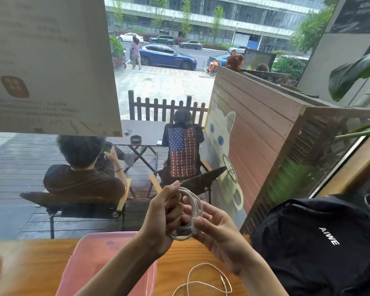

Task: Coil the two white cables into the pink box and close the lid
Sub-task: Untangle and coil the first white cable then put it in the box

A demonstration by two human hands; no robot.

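A white cable (193,208) is wound into a loose coil and held up in the air above the wooden table (30,263). My left hand (166,212) grips the coil's left side with fingers closed on it. My right hand (214,229) pinches the coil's lower right part near a connector. A second white cable (203,280) lies loose and uncoiled on the table below my hands. The pink box (98,259) stands at the lower left centre with its translucent pink lid on top; my left forearm crosses over it.
A black backpack (320,248) fills the table's right side, close to my right forearm. A window pane runs right behind the table; people sit on chairs outside. A paper sheet (47,60) hangs on the glass at upper left.
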